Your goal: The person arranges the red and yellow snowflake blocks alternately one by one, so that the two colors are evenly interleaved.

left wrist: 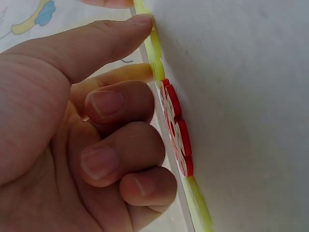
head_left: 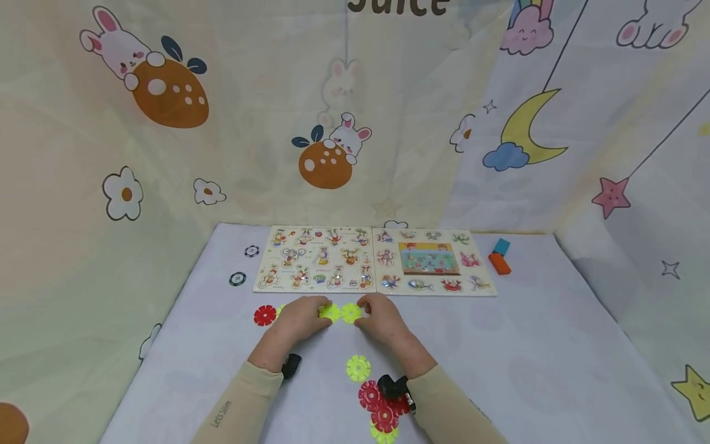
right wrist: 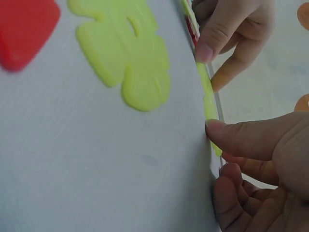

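Observation:
Thumb and index finger of my left hand [head_left: 301, 318] pinch a yellow notched plastic disc [head_left: 331, 312] flat on the table. Right beside it, a second yellow disc [head_left: 351, 313] is pinched at its right edge by my right hand [head_left: 384, 319]. The two discs meet edge to edge in the head view. They belong to a row running left: a red disc [left wrist: 178, 130] beneath the left hand's curled fingers, a mostly covered yellow disc [left wrist: 199, 205], and a red disc [head_left: 265, 315] at the left end.
Nearer me lie a loose yellow disc [head_left: 358, 368] and a pile of red discs [head_left: 384, 418], partly under the right wrist camera. Behind the row are two picture puzzle boards [head_left: 370, 291]. Two dark round chips [head_left: 237, 279] lie left, orange [head_left: 500, 264] and blue blocks [head_left: 501, 246] right.

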Tool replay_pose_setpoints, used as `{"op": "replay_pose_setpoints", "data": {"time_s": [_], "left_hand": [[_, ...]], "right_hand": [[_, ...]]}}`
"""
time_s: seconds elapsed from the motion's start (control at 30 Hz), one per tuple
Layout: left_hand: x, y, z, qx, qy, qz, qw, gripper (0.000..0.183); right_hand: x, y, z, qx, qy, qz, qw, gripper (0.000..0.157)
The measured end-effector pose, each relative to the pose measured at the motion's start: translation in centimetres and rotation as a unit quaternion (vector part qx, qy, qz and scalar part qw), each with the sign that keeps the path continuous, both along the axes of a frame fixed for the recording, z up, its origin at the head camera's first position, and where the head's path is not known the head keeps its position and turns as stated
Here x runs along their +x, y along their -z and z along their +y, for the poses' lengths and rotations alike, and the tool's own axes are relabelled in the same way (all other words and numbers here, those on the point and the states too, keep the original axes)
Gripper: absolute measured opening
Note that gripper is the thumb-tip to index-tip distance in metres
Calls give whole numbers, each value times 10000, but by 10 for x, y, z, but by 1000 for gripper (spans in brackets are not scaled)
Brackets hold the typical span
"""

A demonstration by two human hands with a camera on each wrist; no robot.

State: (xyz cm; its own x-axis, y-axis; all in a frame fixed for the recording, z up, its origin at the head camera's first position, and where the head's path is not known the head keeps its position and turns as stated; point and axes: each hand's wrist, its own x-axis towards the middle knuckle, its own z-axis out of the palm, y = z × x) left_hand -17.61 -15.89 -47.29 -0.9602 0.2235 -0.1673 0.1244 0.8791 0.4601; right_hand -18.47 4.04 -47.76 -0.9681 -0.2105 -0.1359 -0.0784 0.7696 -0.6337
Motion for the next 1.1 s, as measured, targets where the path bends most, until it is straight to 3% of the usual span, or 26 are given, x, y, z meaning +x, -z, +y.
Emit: {"op": "replay_pose_setpoints", "data": {"time_s": [0.17, 0.33, 0.5, 0.67, 0.9, 1.1], "left_hand": [[-1, 0, 1, -105, 22, 72, 9999, 45], [-3, -1, 2, -62, 42, 76, 9999, 44], [-1, -2, 2, 19, -29, -106, 9999, 45], [2, -5, -1, -23, -110, -96, 9999, 45], [1, -5, -3, -2, -72, -98, 9999, 45], [0, -3, 0, 49, -60, -156, 9998, 45]], "right_hand": [[-2, 2, 2, 33, -168, 56, 9998, 42], [3, -2, 4, 480, -600, 202, 9968, 45], [29, -10, 20, 674, -1107, -236, 9913, 42], [63, -20, 37, 672, -1840, -871, 9768, 36], [104, -27, 40, 1213, -1311, -1291, 9754, 42], [112, -26, 42, 984, -1316, -1324, 9775, 27]]}}
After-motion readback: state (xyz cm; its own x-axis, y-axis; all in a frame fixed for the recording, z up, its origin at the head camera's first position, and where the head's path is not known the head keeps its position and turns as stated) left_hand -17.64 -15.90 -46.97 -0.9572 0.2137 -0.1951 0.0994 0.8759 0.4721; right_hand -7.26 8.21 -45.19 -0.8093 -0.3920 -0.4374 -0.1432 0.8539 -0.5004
